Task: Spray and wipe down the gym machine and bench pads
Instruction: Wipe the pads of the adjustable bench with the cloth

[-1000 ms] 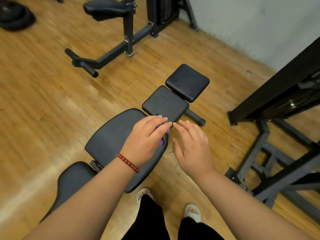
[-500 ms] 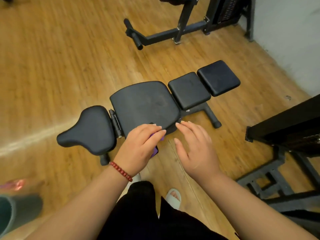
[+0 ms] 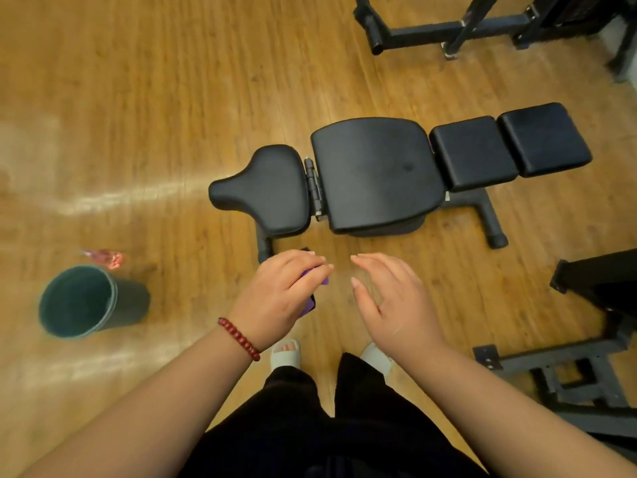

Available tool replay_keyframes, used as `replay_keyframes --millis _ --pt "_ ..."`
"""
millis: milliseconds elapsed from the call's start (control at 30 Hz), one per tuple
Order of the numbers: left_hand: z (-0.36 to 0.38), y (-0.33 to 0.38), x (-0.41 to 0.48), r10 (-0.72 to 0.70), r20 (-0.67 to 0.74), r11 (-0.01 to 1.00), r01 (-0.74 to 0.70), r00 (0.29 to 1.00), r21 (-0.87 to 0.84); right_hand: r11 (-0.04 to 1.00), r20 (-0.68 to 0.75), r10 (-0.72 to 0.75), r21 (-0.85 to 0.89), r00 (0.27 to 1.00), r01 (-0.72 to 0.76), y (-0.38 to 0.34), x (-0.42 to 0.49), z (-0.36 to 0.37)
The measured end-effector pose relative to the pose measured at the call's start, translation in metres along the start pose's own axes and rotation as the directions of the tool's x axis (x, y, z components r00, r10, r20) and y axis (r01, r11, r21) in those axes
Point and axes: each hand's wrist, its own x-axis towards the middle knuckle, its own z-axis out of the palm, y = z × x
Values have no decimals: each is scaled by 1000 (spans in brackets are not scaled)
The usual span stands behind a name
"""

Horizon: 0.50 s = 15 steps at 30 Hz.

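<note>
A low black bench stands on the wood floor ahead of me, with a saddle-shaped seat pad (image 3: 269,191), a wide back pad (image 3: 375,174) and two small square pads (image 3: 474,153) (image 3: 546,139) in a row to the right. My left hand (image 3: 281,293), with a red bead bracelet at the wrist, is closed over a small purple object (image 3: 319,279) that is mostly hidden under the fingers. My right hand (image 3: 393,298) hovers beside it, fingers apart and holding nothing. Both hands are in front of the bench, not touching it.
A dark green bin (image 3: 86,301) stands on the floor at the left, with a pink bottle-like thing (image 3: 107,258) lying behind it. Black machine frames stand at the top right (image 3: 448,29) and at the right edge (image 3: 586,339). My feet (image 3: 286,353) are just below the hands.
The view has swung left and back: the bench now lies farther from my hands and fully in sight, and the bin has come into view. My hands keep the same pose.
</note>
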Motion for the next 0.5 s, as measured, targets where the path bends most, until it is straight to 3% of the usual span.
replay_keyframes --millis 233,500 --pt "-29 -45 -101 -67 72 998 67 995 -9 999 65 13 44 998 -16 -81 -19 66" --pt "-47 -30 -169 -133 -73 991 130 989 -38 994 22 -79 82 997 77 -132 -57 89"
